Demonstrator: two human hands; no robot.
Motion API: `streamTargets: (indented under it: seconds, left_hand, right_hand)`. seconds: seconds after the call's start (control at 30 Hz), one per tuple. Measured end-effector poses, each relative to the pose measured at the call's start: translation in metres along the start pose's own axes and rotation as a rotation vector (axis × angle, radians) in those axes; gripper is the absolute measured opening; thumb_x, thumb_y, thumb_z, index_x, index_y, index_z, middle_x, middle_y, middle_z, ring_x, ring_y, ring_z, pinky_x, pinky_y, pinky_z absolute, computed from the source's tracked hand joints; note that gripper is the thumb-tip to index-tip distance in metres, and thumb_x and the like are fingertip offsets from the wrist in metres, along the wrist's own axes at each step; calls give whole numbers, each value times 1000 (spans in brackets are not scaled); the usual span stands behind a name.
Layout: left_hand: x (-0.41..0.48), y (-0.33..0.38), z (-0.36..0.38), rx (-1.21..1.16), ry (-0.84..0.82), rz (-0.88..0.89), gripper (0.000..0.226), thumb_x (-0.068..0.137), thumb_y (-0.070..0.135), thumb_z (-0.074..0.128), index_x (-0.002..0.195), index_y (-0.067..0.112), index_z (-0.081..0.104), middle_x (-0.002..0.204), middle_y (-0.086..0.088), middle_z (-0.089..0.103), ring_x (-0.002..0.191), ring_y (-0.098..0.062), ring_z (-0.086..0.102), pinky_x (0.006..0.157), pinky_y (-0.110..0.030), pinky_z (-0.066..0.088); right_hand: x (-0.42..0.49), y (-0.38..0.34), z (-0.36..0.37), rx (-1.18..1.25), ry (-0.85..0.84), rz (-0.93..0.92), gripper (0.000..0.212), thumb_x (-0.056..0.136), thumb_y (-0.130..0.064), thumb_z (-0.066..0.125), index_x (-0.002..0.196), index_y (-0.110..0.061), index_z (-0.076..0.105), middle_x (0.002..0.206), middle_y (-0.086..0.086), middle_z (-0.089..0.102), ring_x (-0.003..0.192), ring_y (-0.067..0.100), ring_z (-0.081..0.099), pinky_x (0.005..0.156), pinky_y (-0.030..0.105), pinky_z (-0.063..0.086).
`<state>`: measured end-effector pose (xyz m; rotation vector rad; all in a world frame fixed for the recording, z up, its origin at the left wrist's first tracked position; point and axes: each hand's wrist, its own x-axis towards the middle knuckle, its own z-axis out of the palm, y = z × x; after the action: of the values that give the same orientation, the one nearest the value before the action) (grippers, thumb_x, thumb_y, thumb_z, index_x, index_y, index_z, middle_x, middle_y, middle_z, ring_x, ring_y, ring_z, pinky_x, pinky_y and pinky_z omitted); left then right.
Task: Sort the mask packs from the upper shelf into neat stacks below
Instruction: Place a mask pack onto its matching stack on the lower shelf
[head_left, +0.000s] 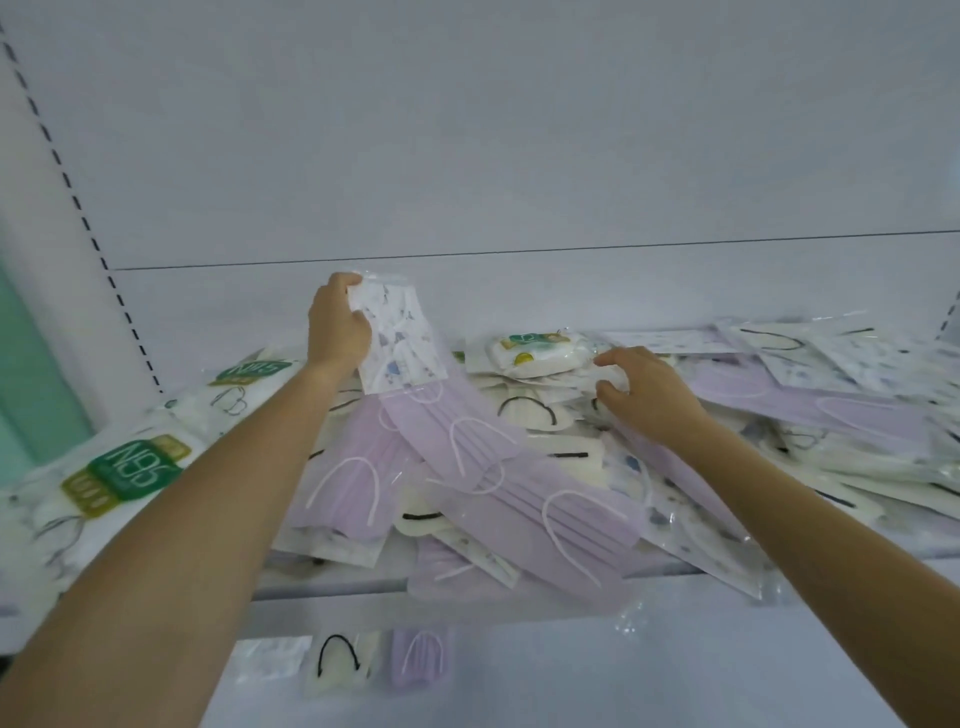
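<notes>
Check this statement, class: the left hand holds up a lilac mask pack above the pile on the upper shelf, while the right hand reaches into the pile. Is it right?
Not quite. The head view shows the left hand holding up a white patterned mask pack, not a lilac one; the rest stands.

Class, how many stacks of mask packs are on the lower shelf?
3, side by side: white patterned stack at left, cream stack with black loops in the middle, lilac stack at right. The left arm may hide others.
</notes>
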<state>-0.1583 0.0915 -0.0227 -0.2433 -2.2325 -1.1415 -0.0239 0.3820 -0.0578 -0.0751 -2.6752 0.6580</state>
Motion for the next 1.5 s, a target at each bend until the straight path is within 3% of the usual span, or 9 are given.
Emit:
streamTargets:
  seconds: [0.33, 0.47, 0.57, 0.67, 0.87, 1.03, 1.17, 1.3, 1.5]
  left_hand:
    - [-14, 15, -2, 285, 78, 122, 61, 85, -13, 40, 144, 4, 34, 154, -7, 26, 142, -21, 25, 112, -28, 22]
    - [-29, 46, 2, 135, 216, 119, 62, 82, -14, 40, 142, 4, 36, 151, -10, 28, 139, -19, 27, 96, 2, 19]
    - [-37, 65, 1, -39, 240, -9, 49, 80, -6, 48, 126, 9, 54, 131, -10, 50, 120, -28, 48, 97, -15, 38]
    - [-56, 79, 1, -91, 154, -156, 41, 83, -1, 52, 121, 10, 59, 127, -7, 56, 105, -20, 56, 78, -11, 44]
    - [-114, 85, 7, -59, -262, -398, 44, 86, 10, 63, 128, 14, 53, 133, -7, 51, 120, -22, 50, 100, -34, 44]
    - [-147, 92, 9, -61, -283, -368, 57, 84, 7, 67, 137, 14, 45, 136, -3, 47, 125, -17, 45, 102, -31, 41]
    - [-159, 93, -3, -70, -299, -339, 54, 83, 3, 66, 133, 15, 48, 133, -6, 50, 123, -22, 49, 104, -40, 42]
    - [-169, 92, -12, -58, -300, -305, 50, 85, -1, 59, 130, 16, 50, 133, -5, 50, 123, -20, 48, 105, -41, 41]
    - [-198, 99, -22, -102, -331, -328, 47, 91, 8, 55, 135, 18, 46, 134, 2, 46, 112, -11, 53, 93, -23, 43]
  right_hand:
    - [4, 12, -7, -109, -215, -119, 54, 90, -22, 52, 141, -24, 37, 151, -4, 25, 134, 17, 33, 101, 29, 32]
    - [5, 14, -6, -70, -148, -175, 33, 95, -21, 46, 125, -23, 59, 149, -2, 27, 123, 21, 47, 98, 31, 37]
    - [2, 21, -6, 39, -93, -185, 29, 95, -23, 47, 117, -21, 65, 149, -4, 29, 123, 19, 48, 96, 28, 36]
    - [-5, 32, -10, 151, -89, -225, 23, 93, -25, 53, 111, -24, 68, 148, -5, 31, 127, 15, 43, 99, 23, 31]
    - [-20, 39, -19, 154, -239, -317, 12, 84, -27, 64, 92, -34, 69, 151, -3, 29, 142, 21, 17, 116, 36, 11]
    - [-41, 39, -30, 98, -478, -385, 9, 81, -40, 68, 83, -31, 67, 156, -3, 18, 145, 19, 2, 116, 43, -5]
    - [-51, 39, -36, 204, -580, -320, 29, 82, -48, 62, 103, -29, 67, 147, -8, 37, 138, 9, 24, 116, 47, 5]
    - [-65, 37, -27, -81, -457, -374, 69, 81, -50, 63, 141, -31, 35, 145, -7, 39, 135, 15, 32, 115, 42, 10]
    - [-99, 24, -26, -133, -239, -425, 31, 92, -35, 52, 120, -26, 63, 125, -4, 61, 118, 18, 51, 105, 30, 27]
